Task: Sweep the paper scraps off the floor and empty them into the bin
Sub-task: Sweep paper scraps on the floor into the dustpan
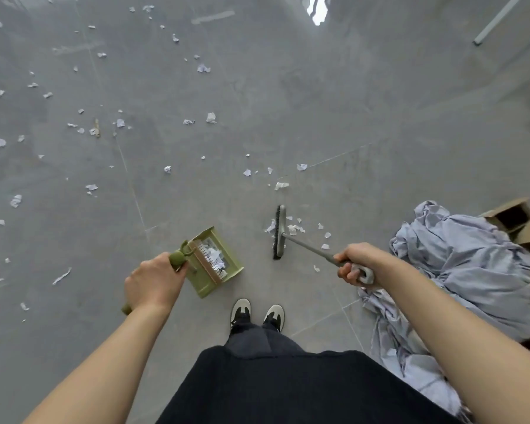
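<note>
Both hands are closed around tools. On the person's left, the left hand (pixel 155 283) grips the olive-green handle of a green plastic dustpan (pixel 216 261), fingers wrapped fully round it; the pan sits just ahead of that hand with a few white paper scraps (pixel 213 255) already lying inside it behind its comb teeth. On the other side, the right hand (pixel 354 264) clamps the end of the grey handle of a long grey broom (pixel 279 232), whose dark-bristled head stands near the dustpan's right, apart from it. A small cluster of torn scraps lies just beside the broom head, on its right. Many more white scraps are scattered over the grey tiled floor (pixel 349 102), mostly ahead and to the left. A crumpled pale blue cloth (pixel 459 264) is heaped at the right, beside a brown cardboard box (pixel 514 215). Two black-and-white shoes (pixel 257 313) show below the tools.
</note>
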Available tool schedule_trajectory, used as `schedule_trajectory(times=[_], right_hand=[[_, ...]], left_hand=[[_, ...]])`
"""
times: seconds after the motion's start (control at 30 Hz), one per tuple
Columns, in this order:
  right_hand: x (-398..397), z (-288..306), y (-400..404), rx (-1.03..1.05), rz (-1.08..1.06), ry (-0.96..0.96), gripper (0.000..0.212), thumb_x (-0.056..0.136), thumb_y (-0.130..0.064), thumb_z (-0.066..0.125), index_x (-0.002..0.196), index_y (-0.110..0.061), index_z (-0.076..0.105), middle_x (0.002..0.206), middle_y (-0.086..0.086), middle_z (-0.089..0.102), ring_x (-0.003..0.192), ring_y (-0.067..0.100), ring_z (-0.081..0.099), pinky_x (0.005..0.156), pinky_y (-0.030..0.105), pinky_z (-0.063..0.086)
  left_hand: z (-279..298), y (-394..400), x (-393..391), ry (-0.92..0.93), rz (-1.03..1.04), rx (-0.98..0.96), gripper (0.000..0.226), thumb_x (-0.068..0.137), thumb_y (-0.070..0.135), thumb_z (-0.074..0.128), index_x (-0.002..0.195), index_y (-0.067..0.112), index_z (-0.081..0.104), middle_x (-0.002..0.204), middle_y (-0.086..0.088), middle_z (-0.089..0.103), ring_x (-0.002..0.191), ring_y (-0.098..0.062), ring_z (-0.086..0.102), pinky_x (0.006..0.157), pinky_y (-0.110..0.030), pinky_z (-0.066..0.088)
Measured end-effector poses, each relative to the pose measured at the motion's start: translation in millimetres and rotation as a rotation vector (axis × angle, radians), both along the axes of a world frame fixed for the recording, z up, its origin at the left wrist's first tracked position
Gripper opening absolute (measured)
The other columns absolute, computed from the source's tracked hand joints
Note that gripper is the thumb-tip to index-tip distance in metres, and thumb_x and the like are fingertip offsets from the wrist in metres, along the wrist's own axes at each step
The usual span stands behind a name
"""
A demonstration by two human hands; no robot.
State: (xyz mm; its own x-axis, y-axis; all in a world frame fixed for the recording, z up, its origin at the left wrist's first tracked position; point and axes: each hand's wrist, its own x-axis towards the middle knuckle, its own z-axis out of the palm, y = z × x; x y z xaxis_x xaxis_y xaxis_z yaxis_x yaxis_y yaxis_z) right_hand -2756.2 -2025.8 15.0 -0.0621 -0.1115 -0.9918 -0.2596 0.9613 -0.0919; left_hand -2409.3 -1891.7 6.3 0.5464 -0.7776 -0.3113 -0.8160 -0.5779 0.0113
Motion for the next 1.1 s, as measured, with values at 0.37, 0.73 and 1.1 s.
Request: schedule_trajectory(times=[0.37,0.73,1.1], right_hand=[[-56,11,9,-0.110,-0.147,0.148,0.026,0.098,-0.007,0.030,0.075,-0.013,0.041,0.060,0.003,0.036,0.048,0.009,0.034,0.027,0.010,0.024],[-43,-27,33,-0.061,-0.314,0.139,0.029,0.094,-0.001,0.022,0.076,-0.013,0.041,0.064,0.001,0.031,0.041,0.009,0.031,0.029,0.010,0.020],[-28,-15,-3,0.026,-0.493,-0.068,0.013,0.100,-0.010,0.036,0.088,-0.013,0.036,0.063,-0.002,0.027,0.024,0.008,0.029,0.024,0.013,0.017]], left_hand=[[-8,-30,-44,0.085,-0.061,-0.034,0.047,0.087,0.065,0.052,0.089,0.021,0.066,0.084,-0.010,0.069,0.081,-0.035,0.066,0.066,-0.035,0.045],[-5,-39,-41,0.130,-0.040,-0.031,0.042,0.087,0.063,0.054,0.086,0.022,0.066,0.082,-0.008,0.067,0.080,-0.035,0.063,0.066,-0.034,0.043],[-14,-50,-32,0.106,-0.073,0.012,0.041,0.086,0.063,0.054,0.088,0.024,0.067,0.082,-0.006,0.067,0.080,-0.033,0.064,0.065,-0.032,0.046]])
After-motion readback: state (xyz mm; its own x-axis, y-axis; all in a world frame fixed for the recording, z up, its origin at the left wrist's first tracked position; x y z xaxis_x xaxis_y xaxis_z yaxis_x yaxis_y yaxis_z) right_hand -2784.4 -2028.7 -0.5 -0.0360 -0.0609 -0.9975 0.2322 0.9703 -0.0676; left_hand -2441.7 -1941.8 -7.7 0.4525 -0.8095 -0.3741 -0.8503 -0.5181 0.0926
